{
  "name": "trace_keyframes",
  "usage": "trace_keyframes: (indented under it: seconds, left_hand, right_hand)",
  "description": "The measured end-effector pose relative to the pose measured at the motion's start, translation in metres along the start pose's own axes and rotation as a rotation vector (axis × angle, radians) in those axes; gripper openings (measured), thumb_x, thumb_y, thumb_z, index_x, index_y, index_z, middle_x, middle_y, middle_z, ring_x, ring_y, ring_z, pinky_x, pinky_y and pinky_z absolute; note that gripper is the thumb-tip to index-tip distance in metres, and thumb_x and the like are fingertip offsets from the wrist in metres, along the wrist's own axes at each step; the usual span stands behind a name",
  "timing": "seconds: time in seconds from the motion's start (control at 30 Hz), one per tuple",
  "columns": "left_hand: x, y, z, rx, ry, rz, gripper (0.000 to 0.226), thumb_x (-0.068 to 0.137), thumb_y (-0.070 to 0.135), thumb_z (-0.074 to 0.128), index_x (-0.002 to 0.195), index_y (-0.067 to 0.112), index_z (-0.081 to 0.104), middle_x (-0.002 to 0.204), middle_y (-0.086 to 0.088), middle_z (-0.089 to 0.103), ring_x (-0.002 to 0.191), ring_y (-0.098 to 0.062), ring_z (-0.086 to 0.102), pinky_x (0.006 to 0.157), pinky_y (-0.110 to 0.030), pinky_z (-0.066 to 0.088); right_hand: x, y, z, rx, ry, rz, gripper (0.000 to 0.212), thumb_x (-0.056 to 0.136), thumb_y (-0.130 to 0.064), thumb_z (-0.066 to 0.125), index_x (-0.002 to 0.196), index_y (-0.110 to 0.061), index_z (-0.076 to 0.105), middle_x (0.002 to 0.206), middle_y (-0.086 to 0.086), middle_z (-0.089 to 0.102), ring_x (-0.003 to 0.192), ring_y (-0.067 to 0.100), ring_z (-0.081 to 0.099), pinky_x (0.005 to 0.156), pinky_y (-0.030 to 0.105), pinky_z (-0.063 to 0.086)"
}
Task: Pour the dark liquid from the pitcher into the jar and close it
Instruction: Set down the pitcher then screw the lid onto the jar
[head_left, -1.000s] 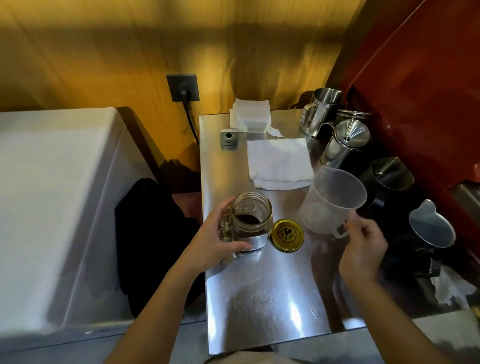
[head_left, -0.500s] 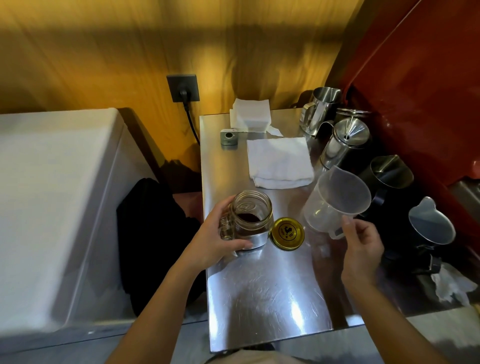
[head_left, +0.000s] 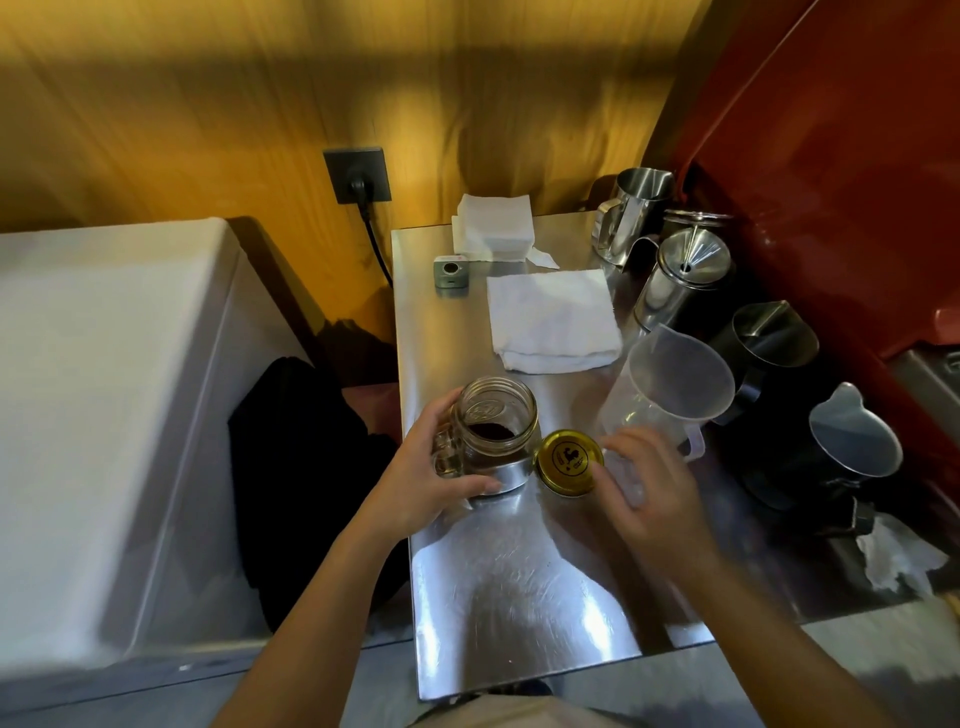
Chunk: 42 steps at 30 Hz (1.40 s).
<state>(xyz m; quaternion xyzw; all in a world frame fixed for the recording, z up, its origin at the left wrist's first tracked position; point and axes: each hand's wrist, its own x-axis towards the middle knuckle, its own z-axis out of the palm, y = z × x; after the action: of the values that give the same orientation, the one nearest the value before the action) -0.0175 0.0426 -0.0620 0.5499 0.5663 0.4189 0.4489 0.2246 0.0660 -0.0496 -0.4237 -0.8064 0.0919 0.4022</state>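
Note:
A glass jar with a side handle stands open on the steel table, with dark liquid low inside it. My left hand is wrapped around the jar's left side and handle. The gold lid lies flat on the table just right of the jar. My right hand hovers with fingers spread just right of the lid, holding nothing. The clear plastic pitcher stands upright and empty behind my right hand, its handle toward me.
A folded white cloth and a napkin stack lie at the back. Several steel and black jugs crowd the right side. A small grey device sits back left. A white appliance stands left of the table.
My right hand let go of the pitcher's handle and moved left toward the gold lid. The pitcher now stands on the table. My left hand stayed on the jar.

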Motion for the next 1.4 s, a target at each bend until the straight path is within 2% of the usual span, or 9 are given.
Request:
trace_keyframes:
  seconds: [0.13, 0.27, 0.5, 0.8, 0.93, 1.0, 1.07, 1.2, 1.4]
  left_hand:
    - [0.000, -0.002, -0.001, 0.019, 0.005, -0.008, 0.089, 0.065, 0.005, 0.089, 0.121, 0.054, 0.039, 0.120, 0.025, 0.053, 0.109, 0.025, 0.051, 0.084, 0.004, 0.040]
    - [0.000, -0.004, -0.001, 0.032, 0.016, -0.008, 0.093, 0.065, 0.008, 0.090, 0.119, 0.064, 0.039, 0.121, 0.027, 0.054, 0.111, 0.023, 0.051, 0.085, 0.002, 0.040]
    - [0.001, -0.002, -0.001, 0.017, -0.003, -0.025, 0.089, 0.065, 0.010, 0.090, 0.121, 0.057, 0.039, 0.127, 0.022, 0.053, 0.113, 0.019, 0.052, 0.088, 0.001, 0.040]
    - [0.001, -0.004, -0.001, 0.013, 0.003, -0.013, 0.089, 0.065, 0.006, 0.090, 0.122, 0.051, 0.040, 0.125, 0.023, 0.052, 0.111, 0.024, 0.051, 0.086, 0.003, 0.039]
    - [0.002, -0.005, -0.001, 0.009, -0.001, 0.000, 0.088, 0.065, 0.007, 0.090, 0.122, 0.052, 0.040, 0.125, 0.024, 0.052, 0.113, 0.021, 0.052, 0.087, 0.002, 0.040]
    - [0.001, -0.005, -0.001, 0.011, 0.002, 0.006, 0.087, 0.065, 0.006, 0.090, 0.122, 0.051, 0.041, 0.124, 0.024, 0.052, 0.113, 0.021, 0.051, 0.087, 0.002, 0.039]
    - [0.002, -0.005, -0.001, 0.019, 0.004, 0.008, 0.087, 0.064, 0.008, 0.090, 0.122, 0.051, 0.041, 0.124, 0.023, 0.052, 0.112, 0.021, 0.052, 0.087, 0.002, 0.040]
    - [0.002, -0.006, -0.002, -0.002, -0.011, -0.008, 0.087, 0.066, 0.007, 0.090, 0.123, 0.050, 0.039, 0.125, 0.021, 0.051, 0.111, 0.017, 0.054, 0.086, -0.003, 0.045]
    - [0.003, -0.004, -0.002, 0.006, -0.023, -0.014, 0.087, 0.067, 0.010, 0.089, 0.124, 0.050, 0.037, 0.129, 0.021, 0.049, 0.115, 0.018, 0.050, 0.089, -0.004, 0.044]
  right_hand:
    - [0.003, 0.000, 0.021, -0.102, -0.210, 0.176, 0.042, 0.079, -0.021, 0.070, 0.113, -0.006, 0.052, 0.112, 0.016, 0.056, 0.106, 0.026, 0.049, 0.087, 0.035, 0.043]
    - [0.002, 0.009, 0.036, -0.154, -0.428, 0.371, 0.077, 0.078, -0.045, 0.067, 0.138, -0.016, 0.028, 0.144, 0.011, 0.033, 0.132, 0.028, 0.028, 0.105, 0.040, 0.028]
    - [0.000, 0.015, 0.047, -0.256, -0.476, 0.396, 0.079, 0.076, -0.052, 0.066, 0.137, -0.019, 0.028, 0.136, 0.006, 0.045, 0.123, 0.025, 0.039, 0.101, 0.041, 0.031]
    - [0.029, -0.012, 0.025, -0.160, -0.104, 0.409, 0.057, 0.065, -0.043, 0.077, 0.107, -0.017, 0.049, 0.101, 0.003, 0.054, 0.097, 0.021, 0.046, 0.080, 0.031, 0.035]
    - [0.051, -0.033, 0.008, 0.131, 0.028, 0.520, 0.051, 0.066, -0.046, 0.074, 0.101, -0.027, 0.044, 0.096, -0.004, 0.049, 0.094, 0.017, 0.049, 0.079, 0.034, 0.046]
    - [0.062, -0.041, 0.000, 0.310, 0.040, 0.536, 0.056, 0.064, -0.051, 0.074, 0.103, -0.029, 0.042, 0.096, -0.006, 0.051, 0.094, 0.005, 0.051, 0.078, 0.020, 0.046]
    - [0.070, -0.047, -0.005, 0.397, -0.053, 0.474, 0.059, 0.064, -0.049, 0.074, 0.107, -0.026, 0.042, 0.099, -0.008, 0.052, 0.096, -0.001, 0.052, 0.078, 0.013, 0.044]
    - [0.086, -0.049, -0.010, 0.239, -0.359, 0.205, 0.061, 0.068, -0.033, 0.080, 0.117, -0.019, 0.046, 0.112, 0.000, 0.053, 0.105, 0.021, 0.049, 0.088, 0.034, 0.041]
    - [0.108, -0.048, -0.011, 0.066, -0.650, -0.072, 0.069, 0.071, -0.034, 0.077, 0.128, -0.019, 0.042, 0.122, 0.001, 0.052, 0.099, -0.004, 0.028, 0.088, 0.023, 0.024]
